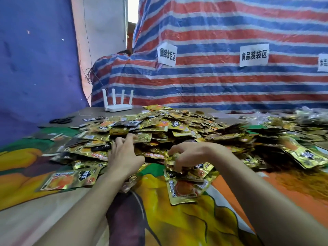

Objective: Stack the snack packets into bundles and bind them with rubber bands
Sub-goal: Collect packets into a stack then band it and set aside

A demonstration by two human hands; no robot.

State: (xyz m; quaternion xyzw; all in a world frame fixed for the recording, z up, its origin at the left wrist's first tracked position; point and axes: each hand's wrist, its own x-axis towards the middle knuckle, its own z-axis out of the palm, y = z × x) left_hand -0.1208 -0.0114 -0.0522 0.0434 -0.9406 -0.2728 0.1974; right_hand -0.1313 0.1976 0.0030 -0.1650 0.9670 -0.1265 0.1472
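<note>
The snack packets [159, 128], gold foil with an orange picture, lie in a broad loose heap across the middle and far right of the bench [177, 219]. Our right hand [190, 154] sits at the heap's near edge, its fingers [174, 163] curled down round a few packets on top of a small fanned stack [186, 185]. Our left hand [124, 157] reaches further in, its fingers [130, 139] stretched and loosely spread, tips on the heap and holding nothing that we can see.

We judge slipping to be the main risk. The foil looks slick and the packets face different ways, so the stack may fan out or skew before it is bound. We see no rubber band near either hand, and letting go to fetch one could spill the bundle. Dragging packets from low in the heap might also send others sliding.

Each packet carries a black badge with white characters, upside down to us and not clearly legible. On the striped tarpaulin [213, 82] behind, one paper sign [166, 54] reads 捆绑食品区, and another sign [254, 55] reads 食品装袋区. A third is cut off at the right edge.
</note>
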